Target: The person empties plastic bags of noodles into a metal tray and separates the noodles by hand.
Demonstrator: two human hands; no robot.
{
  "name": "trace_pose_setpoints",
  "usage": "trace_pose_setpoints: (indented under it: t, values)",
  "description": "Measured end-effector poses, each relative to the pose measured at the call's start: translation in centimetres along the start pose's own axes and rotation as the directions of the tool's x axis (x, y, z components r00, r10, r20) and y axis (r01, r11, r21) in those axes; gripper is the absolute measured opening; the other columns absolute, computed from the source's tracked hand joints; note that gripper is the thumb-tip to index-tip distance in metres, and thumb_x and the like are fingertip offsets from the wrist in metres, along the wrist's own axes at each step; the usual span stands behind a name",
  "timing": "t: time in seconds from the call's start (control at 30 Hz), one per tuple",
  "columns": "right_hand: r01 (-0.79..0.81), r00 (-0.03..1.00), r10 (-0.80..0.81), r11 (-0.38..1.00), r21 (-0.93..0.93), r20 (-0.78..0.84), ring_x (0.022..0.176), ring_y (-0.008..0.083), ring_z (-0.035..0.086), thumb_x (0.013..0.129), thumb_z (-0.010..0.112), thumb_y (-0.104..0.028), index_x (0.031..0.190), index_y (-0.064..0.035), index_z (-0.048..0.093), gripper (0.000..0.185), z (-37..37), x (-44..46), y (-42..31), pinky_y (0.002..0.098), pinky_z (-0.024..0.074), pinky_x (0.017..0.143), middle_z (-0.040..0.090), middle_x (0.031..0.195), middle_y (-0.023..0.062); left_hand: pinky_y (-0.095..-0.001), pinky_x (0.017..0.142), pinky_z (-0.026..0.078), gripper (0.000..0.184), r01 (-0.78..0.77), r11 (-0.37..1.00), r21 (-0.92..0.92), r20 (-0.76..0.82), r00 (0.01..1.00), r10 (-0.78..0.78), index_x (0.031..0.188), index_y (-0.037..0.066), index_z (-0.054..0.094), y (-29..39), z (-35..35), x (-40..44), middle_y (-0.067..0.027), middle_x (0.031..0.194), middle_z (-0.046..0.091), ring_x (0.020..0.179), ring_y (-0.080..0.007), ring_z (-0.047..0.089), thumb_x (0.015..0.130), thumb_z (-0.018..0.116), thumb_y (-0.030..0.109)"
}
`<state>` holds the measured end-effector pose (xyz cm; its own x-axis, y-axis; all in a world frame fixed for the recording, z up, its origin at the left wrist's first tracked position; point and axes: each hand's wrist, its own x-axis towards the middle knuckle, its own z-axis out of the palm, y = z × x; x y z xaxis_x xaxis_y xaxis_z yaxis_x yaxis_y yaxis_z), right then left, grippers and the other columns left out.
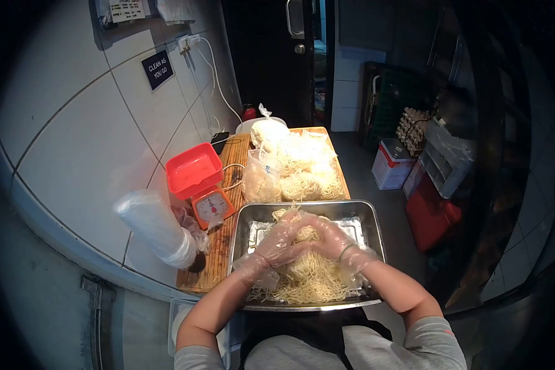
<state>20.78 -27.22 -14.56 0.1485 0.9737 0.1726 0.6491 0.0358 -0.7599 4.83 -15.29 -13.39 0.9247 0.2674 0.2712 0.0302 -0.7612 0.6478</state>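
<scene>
- Noodles (308, 283), loose and pale, sit in the metal tray (370, 225) directly in front of the person; thickest heap near side, tray bottom showing toward the far corners.
- Left hand (280, 242), clear glove on: cupped, fingers partly curled round one side of a noodle clump (306, 234) over the heap.
- Right hand (332, 239), also gloved: mirrors it from the other side. Both share the same clump; exact fingertip closure can't be told, partly hidden by noodles and glove film.
- Done, by the look of it: several packs of noodles (305, 185) piled on the wooden table (219, 271) just beyond the tray. Count unclear, glare washes out the upper ones.
- Left: the loose heap plus the clump in hand, none of it in a bag. Reads as partway, not near finished; no total visible to judge against.
- Nearby: orange dial scale (213, 206) with red pan (194, 169), left of the tray. Dial reading too small to tell.
- Clear plastic roll (151, 225) stands tilted by the wall, near the scale, apart from both hands.
</scene>
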Motion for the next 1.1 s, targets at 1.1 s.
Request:
trace_pose_setpoints:
  t: [1.1]
  values:
    - [-0.047, 0.998, 0.056, 0.944, 0.326, -0.019, 0.082, 0.014, 0.053, 0.096, 0.054, -0.014, 0.104, -0.0045, 0.053, 0.013, -6.8, -1.0, -4.5, 0.0324, 0.0462, 0.077, 0.054, 0.087, 0.0043, -0.0442, 0.088, 0.048, 0.04, -0.16, 0.983, 0.091, -0.133, 0.976, 0.171, 0.124, 0.007, 0.059, 1.4, -1.8, 1.2, -0.0186, 0.108, 0.066, 0.098, -0.0387, 0.062, 0.087, 0.063, 0.023]
